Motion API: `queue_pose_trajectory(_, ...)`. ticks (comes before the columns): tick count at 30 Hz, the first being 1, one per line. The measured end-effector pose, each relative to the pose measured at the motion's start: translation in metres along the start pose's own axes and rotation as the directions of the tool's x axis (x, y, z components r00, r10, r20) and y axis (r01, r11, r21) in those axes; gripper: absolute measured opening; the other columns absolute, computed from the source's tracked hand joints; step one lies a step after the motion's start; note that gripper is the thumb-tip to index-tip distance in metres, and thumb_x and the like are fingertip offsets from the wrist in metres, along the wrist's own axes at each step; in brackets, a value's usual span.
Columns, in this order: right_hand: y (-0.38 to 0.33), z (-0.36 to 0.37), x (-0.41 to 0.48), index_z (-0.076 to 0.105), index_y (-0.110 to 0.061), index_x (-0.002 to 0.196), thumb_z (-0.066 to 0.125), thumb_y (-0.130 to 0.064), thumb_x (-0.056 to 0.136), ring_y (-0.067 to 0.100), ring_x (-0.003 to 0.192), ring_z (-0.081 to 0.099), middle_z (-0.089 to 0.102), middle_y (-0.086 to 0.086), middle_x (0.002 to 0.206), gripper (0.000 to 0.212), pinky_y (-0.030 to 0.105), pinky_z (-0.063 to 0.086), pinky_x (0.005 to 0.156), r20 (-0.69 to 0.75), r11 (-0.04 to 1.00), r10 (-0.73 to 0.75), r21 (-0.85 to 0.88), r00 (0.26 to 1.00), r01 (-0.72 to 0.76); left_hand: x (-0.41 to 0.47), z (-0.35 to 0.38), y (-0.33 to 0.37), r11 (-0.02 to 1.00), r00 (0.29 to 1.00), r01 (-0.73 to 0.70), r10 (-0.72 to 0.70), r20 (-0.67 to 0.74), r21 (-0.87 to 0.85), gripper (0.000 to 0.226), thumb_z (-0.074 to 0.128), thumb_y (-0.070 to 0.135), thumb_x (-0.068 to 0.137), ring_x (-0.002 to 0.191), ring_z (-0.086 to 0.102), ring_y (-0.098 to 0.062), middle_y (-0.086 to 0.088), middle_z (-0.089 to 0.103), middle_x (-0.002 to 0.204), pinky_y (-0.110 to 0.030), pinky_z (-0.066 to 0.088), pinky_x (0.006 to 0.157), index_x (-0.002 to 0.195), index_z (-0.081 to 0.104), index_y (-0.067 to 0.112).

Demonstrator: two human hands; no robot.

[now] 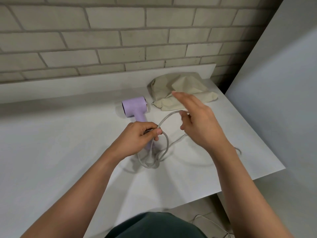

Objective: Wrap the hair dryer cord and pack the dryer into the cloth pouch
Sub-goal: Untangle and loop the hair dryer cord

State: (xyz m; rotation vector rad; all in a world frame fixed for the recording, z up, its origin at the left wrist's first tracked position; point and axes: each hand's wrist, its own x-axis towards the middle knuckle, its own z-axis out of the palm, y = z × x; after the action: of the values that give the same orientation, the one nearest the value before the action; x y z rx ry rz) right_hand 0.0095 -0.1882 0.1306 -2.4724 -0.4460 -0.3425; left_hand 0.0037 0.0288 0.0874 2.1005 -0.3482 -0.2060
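Note:
A lilac hair dryer [134, 107] lies on the white table [51, 152], its barrel toward the wall and its handle pointing at me. My left hand [139, 138] is closed around the handle and pins loops of the grey cord [164, 146] against it. My right hand [197, 122] hovers to the right, thumb and forefinger pinching the cord where it arcs up, the other fingers spread. Slack cord loops lie below the handle and trail right behind my right wrist. The beige cloth pouch [181, 86] lies crumpled at the back right, partly hidden by my right fingers.
A pale brick wall [120, 40] rises behind the table. A grey panel [283, 83] stands close on the right, past the table's right edge. A thin white cable [211, 222] lies on the floor beside my dark-clothed lap.

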Motion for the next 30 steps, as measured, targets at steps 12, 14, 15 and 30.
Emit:
queue_pose_trajectory(12, 0.005, 0.01, 0.004, 0.069, -0.033, 0.119, 0.048, -0.043, 0.102, 0.026, 0.102, 0.07, 0.074, -0.009, 0.113, 0.029, 0.047, 0.057, 0.082, -0.026, 0.989, -0.005, -0.149, 1.0, 0.002, -0.002, 0.005, -0.009, 0.997, 0.998, 0.059, -0.06, -0.022, -0.042, 0.01, 0.072, 0.034, 0.095, 0.071, 0.063, -0.005, 0.016, 0.073, 0.081, -0.019, 0.047, 0.067, 0.089, 0.076, 0.028)
queue_pose_trajectory(14, 0.012, 0.002, 0.007, 0.07, -0.03, 0.118, 0.051, -0.04, 0.103, 0.023, 0.1, 0.071, 0.076, -0.009, 0.112, 0.027, 0.046, 0.057, 0.084, -0.127, 0.996, 0.036, -0.072, 0.991, -0.045, -0.003, 0.004, -0.009, 0.997, 0.998, 0.051, -0.052, -0.022, -0.054, 0.022, 0.068, 0.038, 0.098, 0.064, 0.056, -0.009, 0.009, 0.066, 0.071, -0.023, 0.042, 0.063, 0.083, 0.073, 0.022)
queue_pose_trajectory(15, 0.015, 0.0, 0.007, 0.071, -0.03, 0.118, 0.052, -0.038, 0.104, 0.021, 0.097, 0.071, 0.076, -0.01, 0.111, 0.025, 0.046, 0.057, 0.084, -0.148, 0.997, 0.055, -0.047, 0.987, -0.063, -0.002, 0.004, -0.009, 0.997, 0.999, 0.046, -0.047, -0.026, -0.056, 0.029, 0.065, 0.039, 0.1, 0.059, 0.048, -0.008, 0.009, 0.057, 0.064, -0.022, 0.037, 0.058, 0.08, 0.07, 0.018)
queue_pose_trajectory(30, 0.009, 0.0, -0.008, 0.068, -0.034, 0.113, 0.055, -0.041, 0.104, 0.01, 0.059, 0.061, 0.074, -0.011, 0.102, 0.017, 0.036, 0.056, 0.076, -0.005, 0.998, 0.065, 0.013, 0.998, -0.065, -0.003, 0.002, 0.001, 0.981, 0.988, 0.126, -0.137, -0.067, -0.147, 0.054, 0.043, 0.06, 0.099, 0.065, 0.058, 0.009, 0.022, 0.069, 0.072, -0.011, 0.039, 0.065, 0.089, 0.077, 0.02)
